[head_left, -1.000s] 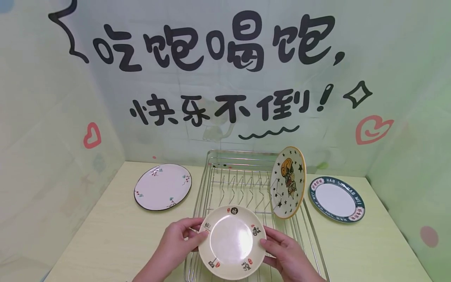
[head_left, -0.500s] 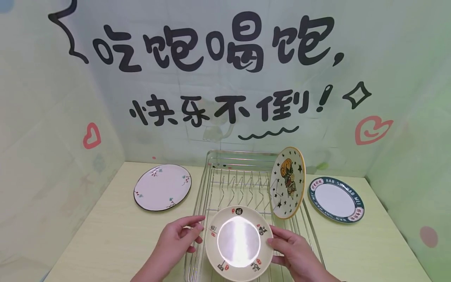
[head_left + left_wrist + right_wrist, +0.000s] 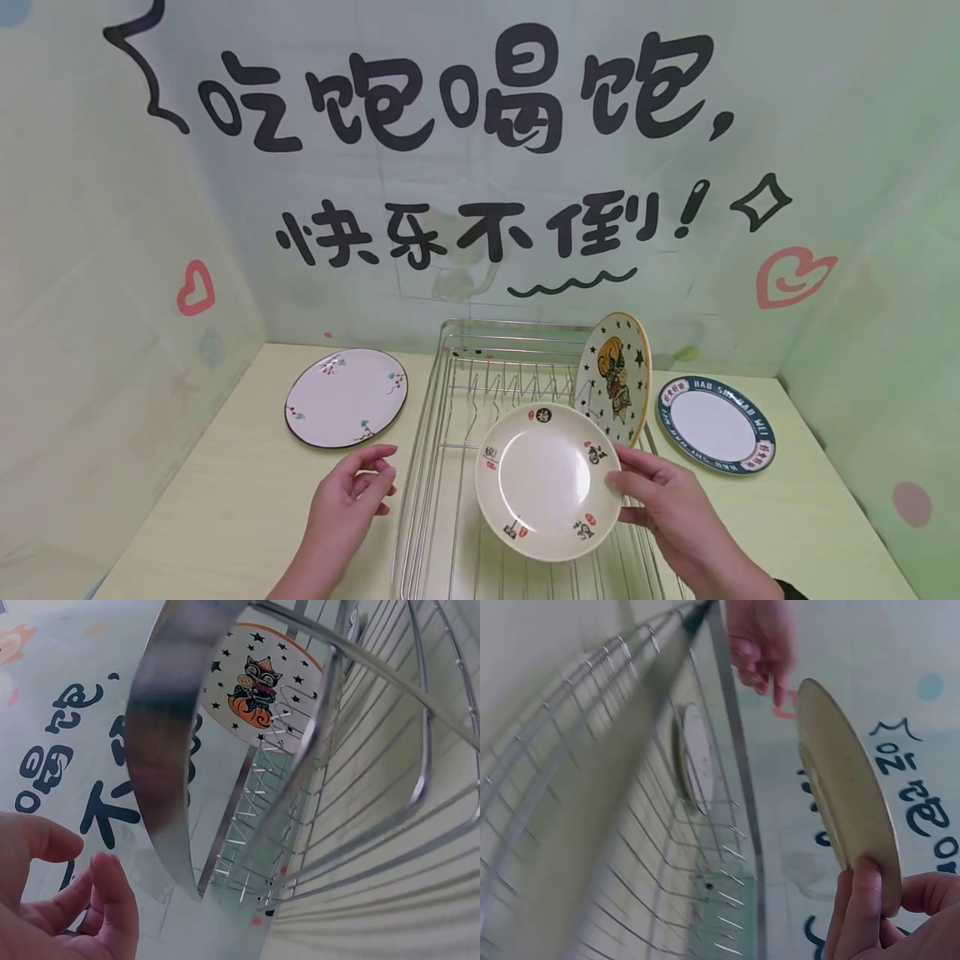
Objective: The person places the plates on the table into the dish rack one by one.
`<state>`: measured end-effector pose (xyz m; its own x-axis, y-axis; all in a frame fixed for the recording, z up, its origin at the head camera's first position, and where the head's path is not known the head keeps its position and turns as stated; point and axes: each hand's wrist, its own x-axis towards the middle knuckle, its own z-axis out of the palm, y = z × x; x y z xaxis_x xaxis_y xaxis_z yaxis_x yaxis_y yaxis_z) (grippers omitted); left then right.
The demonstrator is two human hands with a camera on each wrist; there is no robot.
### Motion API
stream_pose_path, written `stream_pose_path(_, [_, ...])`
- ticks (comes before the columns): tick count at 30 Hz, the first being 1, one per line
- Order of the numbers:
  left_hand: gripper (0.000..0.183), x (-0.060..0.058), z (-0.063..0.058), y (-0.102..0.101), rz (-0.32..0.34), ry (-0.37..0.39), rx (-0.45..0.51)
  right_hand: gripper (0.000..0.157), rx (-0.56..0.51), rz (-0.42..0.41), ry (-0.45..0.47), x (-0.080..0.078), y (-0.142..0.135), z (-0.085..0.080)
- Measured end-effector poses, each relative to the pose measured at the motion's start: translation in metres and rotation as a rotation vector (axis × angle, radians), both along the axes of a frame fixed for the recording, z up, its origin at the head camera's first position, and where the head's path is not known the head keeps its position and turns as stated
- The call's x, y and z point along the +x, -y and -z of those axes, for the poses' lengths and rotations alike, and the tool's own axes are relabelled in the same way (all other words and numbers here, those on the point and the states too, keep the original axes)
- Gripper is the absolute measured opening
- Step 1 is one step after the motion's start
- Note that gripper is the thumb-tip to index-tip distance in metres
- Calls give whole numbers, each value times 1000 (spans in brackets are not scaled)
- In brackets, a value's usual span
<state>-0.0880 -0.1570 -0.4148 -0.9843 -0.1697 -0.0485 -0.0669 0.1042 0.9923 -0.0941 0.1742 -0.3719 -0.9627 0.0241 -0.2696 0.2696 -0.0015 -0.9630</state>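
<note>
A cream plate [image 3: 547, 483] with black and red characters on its rim is held above the wire dish rack [image 3: 450, 500]. My right hand [image 3: 667, 500] pinches its right edge, thumb on the front face and fingers behind; the right wrist view shows the plate's back [image 3: 847, 772]. To the left of the rack, my left hand [image 3: 348, 500] hovers with loosely curled fingers and holds nothing. Further back, a star-patterned plate [image 3: 615, 375] with an orange rim stands upright in the rack's right side, partly hidden by the cream plate.
A white plate [image 3: 347, 398] with small flower sprigs lies on the table [image 3: 225, 500] left of the rack. On the right lies a white plate with a dark green rim [image 3: 716, 425]. A printed cloth backdrop [image 3: 450, 292] closes off the back and sides.
My left hand has let go of the cream plate and drawn back to the left. My right hand has carried the plate to the right and slightly up.
</note>
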Motion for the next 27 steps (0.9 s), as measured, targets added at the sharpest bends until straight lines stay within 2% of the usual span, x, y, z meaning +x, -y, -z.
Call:
stream_pose_path(6, [30, 0, 5, 1, 14, 42, -12, 51, 27, 9, -75, -10, -15, -20])
stream_pose_path(16, [39, -3, 16, 0, 53, 104, -56, 51, 106, -51, -237, -29, -22, -49])
stream_pose_path(22, [44, -1, 25, -4, 146, 141, -85, 52, 141, -51, -287, -41, -28, -68])
stream_pose_path(27, [51, 1, 29, -7, 233, 178, -43, 49, 259, -33, -350, -53, -34, -87])
